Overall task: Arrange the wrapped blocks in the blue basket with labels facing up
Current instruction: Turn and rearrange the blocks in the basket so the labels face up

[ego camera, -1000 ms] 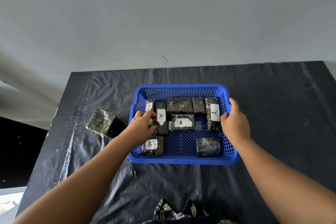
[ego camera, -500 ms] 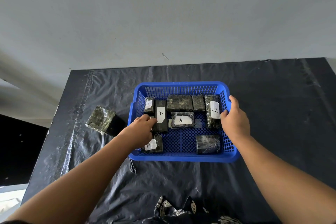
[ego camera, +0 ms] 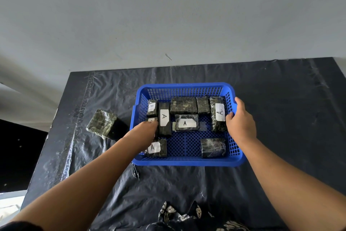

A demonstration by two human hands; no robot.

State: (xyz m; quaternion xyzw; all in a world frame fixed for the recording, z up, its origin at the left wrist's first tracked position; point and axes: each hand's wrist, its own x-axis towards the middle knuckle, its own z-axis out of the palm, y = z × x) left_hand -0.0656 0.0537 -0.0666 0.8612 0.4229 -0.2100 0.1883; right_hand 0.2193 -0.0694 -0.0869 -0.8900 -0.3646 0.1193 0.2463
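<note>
The blue basket (ego camera: 184, 85) sits mid-table and holds several dark wrapped blocks. White "A" labels show on a tall block (ego camera: 164, 118), a central one (ego camera: 186, 123), one at the right wall (ego camera: 218, 112), a front-left one (ego camera: 156, 147) and a small back-left one (ego camera: 151, 107). Three blocks show no label: two at the back (ego camera: 183, 105) (ego camera: 203, 105) and one at the front right (ego camera: 212, 147). My left hand (ego camera: 145, 133) reaches into the left side, fingers closed over a small block (ego camera: 151, 120) whose label barely shows. My right hand (ego camera: 241, 124) grips the right rim.
One more wrapped block (ego camera: 102, 123) lies on the black plastic sheet (ego camera: 280, 118) left of the basket. The table's left edge drops off near it. A grey wall stands behind. Patterned dark cloth (ego camera: 179, 215) lies at the near edge.
My left hand has sunk a little into the basket's left side, bringing the small block down beside the tall labelled one. My right hand has stayed on the rim.
</note>
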